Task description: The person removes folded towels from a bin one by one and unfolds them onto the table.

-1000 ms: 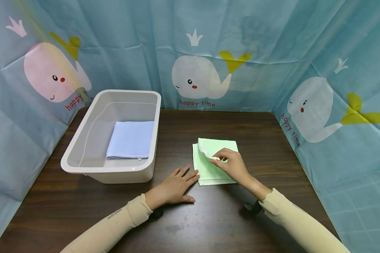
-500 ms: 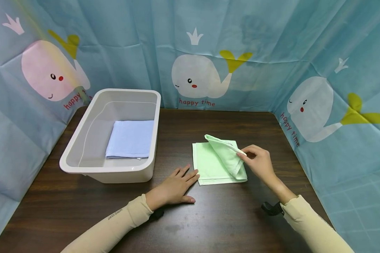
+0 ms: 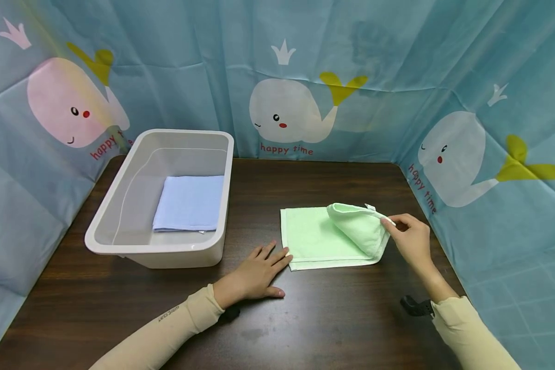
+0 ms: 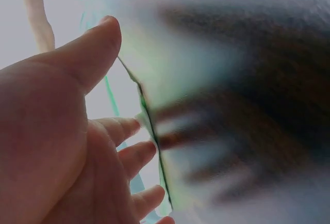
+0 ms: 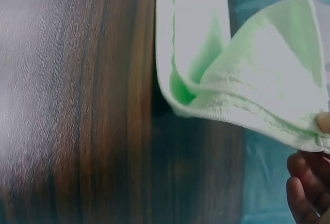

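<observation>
A light green towel (image 3: 314,234) lies partly folded on the brown table, right of centre. Its right part curls upward where my right hand (image 3: 413,240) pinches a corner between thumb and fingers. In the right wrist view, the lifted flap of the green towel (image 5: 258,74) slopes up to the fingertips at the right edge. My left hand (image 3: 255,272) lies palm down with fingers spread, its fingertips touching the towel's near left corner. The left wrist view shows the thumb and fingers of the left hand (image 4: 67,121) at the towel's edge, much of it overexposed.
A pale grey plastic tub (image 3: 166,248) stands on the left of the table, with a folded blue towel (image 3: 189,203) inside. Light blue curtains (image 3: 379,46) printed with whales surround the table (image 3: 314,324) at the back and sides.
My right hand has moved rightward, pulling the upper layer of the green towel along, so the towel now spreads wider to the right. My left hand has stayed in place.
</observation>
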Demonstrator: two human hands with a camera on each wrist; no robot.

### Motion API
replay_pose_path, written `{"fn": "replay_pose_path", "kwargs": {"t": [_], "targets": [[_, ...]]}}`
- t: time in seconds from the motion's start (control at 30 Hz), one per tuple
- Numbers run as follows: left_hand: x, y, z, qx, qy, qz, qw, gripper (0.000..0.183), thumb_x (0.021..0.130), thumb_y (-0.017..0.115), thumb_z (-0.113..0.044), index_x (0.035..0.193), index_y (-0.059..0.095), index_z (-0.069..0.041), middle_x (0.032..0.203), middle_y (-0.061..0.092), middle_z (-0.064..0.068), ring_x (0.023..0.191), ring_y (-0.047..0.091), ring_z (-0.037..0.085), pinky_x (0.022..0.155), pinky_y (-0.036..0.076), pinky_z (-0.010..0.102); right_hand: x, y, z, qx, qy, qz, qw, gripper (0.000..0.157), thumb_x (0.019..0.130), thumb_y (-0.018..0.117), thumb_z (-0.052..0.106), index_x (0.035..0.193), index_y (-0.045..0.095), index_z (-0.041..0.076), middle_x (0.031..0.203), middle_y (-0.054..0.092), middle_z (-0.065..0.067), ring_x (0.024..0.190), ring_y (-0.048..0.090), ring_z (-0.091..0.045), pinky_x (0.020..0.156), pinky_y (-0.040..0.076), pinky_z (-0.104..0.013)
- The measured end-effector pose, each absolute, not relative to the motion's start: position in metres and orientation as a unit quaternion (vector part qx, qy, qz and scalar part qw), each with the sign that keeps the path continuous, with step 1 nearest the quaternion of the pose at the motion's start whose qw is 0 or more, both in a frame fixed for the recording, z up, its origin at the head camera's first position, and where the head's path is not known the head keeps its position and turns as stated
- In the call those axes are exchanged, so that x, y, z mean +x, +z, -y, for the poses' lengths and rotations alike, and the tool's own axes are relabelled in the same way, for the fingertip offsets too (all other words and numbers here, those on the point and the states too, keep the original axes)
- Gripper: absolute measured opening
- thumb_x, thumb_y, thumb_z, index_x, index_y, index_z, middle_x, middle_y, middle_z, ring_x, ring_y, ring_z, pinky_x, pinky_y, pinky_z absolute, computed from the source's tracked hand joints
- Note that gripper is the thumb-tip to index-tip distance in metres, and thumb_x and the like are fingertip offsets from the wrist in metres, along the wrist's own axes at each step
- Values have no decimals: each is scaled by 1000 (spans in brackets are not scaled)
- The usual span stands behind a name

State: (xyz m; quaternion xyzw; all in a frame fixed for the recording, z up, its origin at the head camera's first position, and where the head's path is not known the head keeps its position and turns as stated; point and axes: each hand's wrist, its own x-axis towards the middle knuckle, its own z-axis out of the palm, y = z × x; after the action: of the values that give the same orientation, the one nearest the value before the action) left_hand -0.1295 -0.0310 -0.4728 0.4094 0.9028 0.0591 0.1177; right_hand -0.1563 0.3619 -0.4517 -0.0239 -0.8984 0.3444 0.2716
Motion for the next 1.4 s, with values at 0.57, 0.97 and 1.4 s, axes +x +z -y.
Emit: {"fn": "replay_pose_path", "kwargs": {"t": [0.57,0.97,1.4], "targets": [[-130,-471,29,374,38,-918,126,81,83,56,-62,149,29,-23,157,27,7,147,17,36,116,24,55,-140,-471,-402,-164,262,927,213,29,83,70,35,84,74,7,74,69,-13,53,47,-1,50,38,-22],[-129,-472,24,395,26,-914,92,85,82,56,-64,147,33,-14,157,27,3,147,18,32,117,25,51,-128,-471,-419,-190,181,965,32,36,85,64,43,77,72,9,58,58,-2,53,48,-17,44,34,-28],[-132,-470,21,381,20,-918,109,81,84,55,-62,147,33,-14,157,29,2,148,19,31,118,22,52,-129,-448,-433,-144,145,974,-99,41,87,59,47,72,64,9,61,53,1,60,48,-17,49,34,-28]]}}
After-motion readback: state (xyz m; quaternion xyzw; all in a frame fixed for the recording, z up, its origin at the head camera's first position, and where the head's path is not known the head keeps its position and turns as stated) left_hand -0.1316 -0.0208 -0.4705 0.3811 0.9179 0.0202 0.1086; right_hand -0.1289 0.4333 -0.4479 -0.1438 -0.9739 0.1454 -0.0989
